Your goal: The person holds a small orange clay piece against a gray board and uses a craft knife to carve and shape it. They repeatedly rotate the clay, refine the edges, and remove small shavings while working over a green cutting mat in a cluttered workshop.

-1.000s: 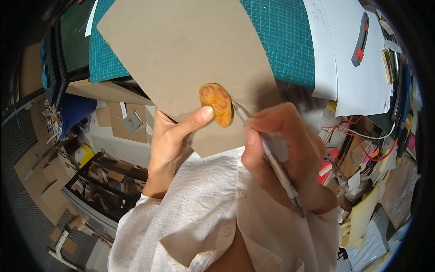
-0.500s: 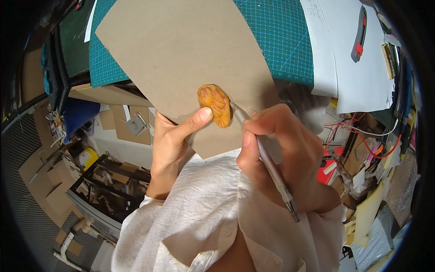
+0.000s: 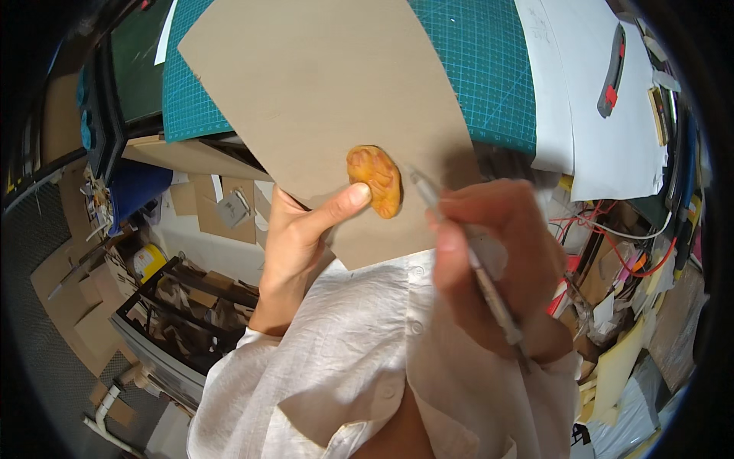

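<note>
A lumpy orange-brown oval piece [image 3: 381,174] with grooves modelled in its surface lies on a large brown cardboard sheet [image 3: 321,84]; whether it is clay or wax I cannot tell. My left hand [image 3: 294,237] grips the sheet's near left edge, its thumb pressing the piece's lower left side and its other fingers hidden underneath. In my right hand [image 3: 501,256], blurred by motion, a slim silvery pen-shaped tool [image 3: 487,287] is held like a pencil. Its tip points at the cardboard just right of the orange piece, apart from it.
Under the cardboard is a green cutting mat [image 3: 489,69]. White paper [image 3: 569,92] lies to the right, with a grey and red utility knife [image 3: 612,73] on it. Red and white wires [image 3: 604,218] tangle at the right. A dark open-framed box [image 3: 183,314] stands lower left.
My right hand has drawn back rightward, taking the tool's tip away from the orange piece's edge. The left hand keeps its hold; the whole view has shifted slightly.
</note>
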Tool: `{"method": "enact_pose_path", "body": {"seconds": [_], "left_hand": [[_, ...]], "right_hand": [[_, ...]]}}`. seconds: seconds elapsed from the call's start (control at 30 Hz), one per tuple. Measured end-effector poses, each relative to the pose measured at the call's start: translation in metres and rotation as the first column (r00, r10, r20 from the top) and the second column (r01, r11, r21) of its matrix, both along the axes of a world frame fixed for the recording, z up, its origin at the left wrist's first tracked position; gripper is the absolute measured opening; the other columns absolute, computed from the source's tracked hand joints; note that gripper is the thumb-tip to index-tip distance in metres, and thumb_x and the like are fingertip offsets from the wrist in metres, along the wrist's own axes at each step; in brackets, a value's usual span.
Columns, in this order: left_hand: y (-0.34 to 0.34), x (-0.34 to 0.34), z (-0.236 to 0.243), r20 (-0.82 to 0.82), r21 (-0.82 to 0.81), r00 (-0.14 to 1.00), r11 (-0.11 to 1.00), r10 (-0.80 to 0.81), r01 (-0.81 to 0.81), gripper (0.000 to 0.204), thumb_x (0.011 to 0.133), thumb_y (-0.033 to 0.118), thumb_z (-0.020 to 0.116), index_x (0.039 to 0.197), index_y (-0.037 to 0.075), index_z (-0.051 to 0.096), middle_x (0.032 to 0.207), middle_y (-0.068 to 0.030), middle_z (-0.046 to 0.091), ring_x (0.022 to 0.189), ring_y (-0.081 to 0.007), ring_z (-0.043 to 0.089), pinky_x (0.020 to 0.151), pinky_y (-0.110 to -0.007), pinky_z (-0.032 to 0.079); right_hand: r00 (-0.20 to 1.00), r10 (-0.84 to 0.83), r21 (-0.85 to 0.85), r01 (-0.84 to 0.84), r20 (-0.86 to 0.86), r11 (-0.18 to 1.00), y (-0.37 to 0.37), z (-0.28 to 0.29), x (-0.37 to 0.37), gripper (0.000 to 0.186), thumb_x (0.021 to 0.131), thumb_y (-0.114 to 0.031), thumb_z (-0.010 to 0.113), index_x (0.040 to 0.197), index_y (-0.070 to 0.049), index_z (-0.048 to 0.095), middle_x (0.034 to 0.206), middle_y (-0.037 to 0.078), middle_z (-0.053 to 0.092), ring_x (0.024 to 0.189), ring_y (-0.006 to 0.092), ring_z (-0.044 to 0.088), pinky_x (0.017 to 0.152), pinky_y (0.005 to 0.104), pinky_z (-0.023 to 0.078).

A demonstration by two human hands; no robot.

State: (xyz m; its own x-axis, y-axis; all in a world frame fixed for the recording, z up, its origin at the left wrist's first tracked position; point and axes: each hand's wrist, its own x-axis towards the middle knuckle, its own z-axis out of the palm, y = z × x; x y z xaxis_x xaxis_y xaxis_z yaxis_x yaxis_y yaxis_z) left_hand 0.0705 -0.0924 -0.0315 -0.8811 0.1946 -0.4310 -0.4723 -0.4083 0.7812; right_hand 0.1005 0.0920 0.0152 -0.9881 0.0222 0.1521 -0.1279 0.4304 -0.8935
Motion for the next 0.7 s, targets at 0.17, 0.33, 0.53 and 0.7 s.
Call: {"method": "enact_pose_path", "body": {"seconds": [0.17, 0.33, 0.53, 0.7], "left_hand": [[-0.002, 0.001, 0.007, 0.011, 0.001, 1.0, 1.0, -0.026, 0.026, 0.04, 0.078, -0.001, 0.073, 0.115, -0.002, 0.059, 0.108, -0.0118, 0.065, 0.099, -0.0184, 0.062, 0.088, -0.034, 0.049], [0.005, -0.001, 0.024, -0.194, -0.085, 0.981, 0.996, 0.003, -0.019, 0.034, 0.079, 0.0, 0.074, 0.111, -0.002, 0.061, 0.102, -0.0102, 0.067, 0.093, -0.0164, 0.063, 0.083, -0.031, 0.05], [0.014, -0.032, 0.044, -0.406, -0.142, 0.913, 0.99, -0.049, -0.01, 0.027, 0.081, 0.003, 0.073, 0.106, -0.002, 0.063, 0.098, -0.0086, 0.068, 0.089, -0.0148, 0.064, 0.078, -0.029, 0.051], [0.022, -0.059, 0.052, -0.412, -0.182, 0.911, 0.981, -0.01, -0.072, 0.026, 0.091, 0.017, 0.065, 0.109, -0.002, 0.062, 0.1, -0.0092, 0.067, 0.089, -0.0136, 0.063, 0.076, -0.027, 0.051]], "right_hand": [[0.992, 0.105, 0.096, -0.097, -0.074, 0.991, 0.014, 0.004, -0.008, 0.03, 0.079, -0.015, 0.073, 0.103, 0.0, 0.06, 0.089, 0.013, 0.063, 0.078, 0.0265, 0.065, 0.066, 0.0317, 0.053], [0.953, 0.125, 0.237, -0.059, -0.276, 0.97, -0.008, -0.009, -0.012, 0.042, 0.069, -0.014, 0.081, 0.104, -0.007, 0.058, 0.106, 0.015, 0.06, 0.086, 0.0299, 0.061, 0.07, 0.036, 0.051], [0.872, 0.101, 0.312, 0.062, -0.479, 0.948, -0.015, -0.001, -0.042, 0.041, 0.069, -0.004, 0.078, 0.104, -0.008, 0.058, 0.11, 0.015, 0.057, 0.09, 0.0293, 0.059, 0.071, 0.0366, 0.049], [0.904, 0.096, 0.247, 0.011, -0.417, 0.969, -0.006, 0.019, -0.074, 0.04, 0.07, 0.0, 0.075, 0.103, -0.004, 0.053, 0.103, 0.017, 0.057, 0.085, 0.0303, 0.057, 0.072, 0.0344, 0.05]]}}
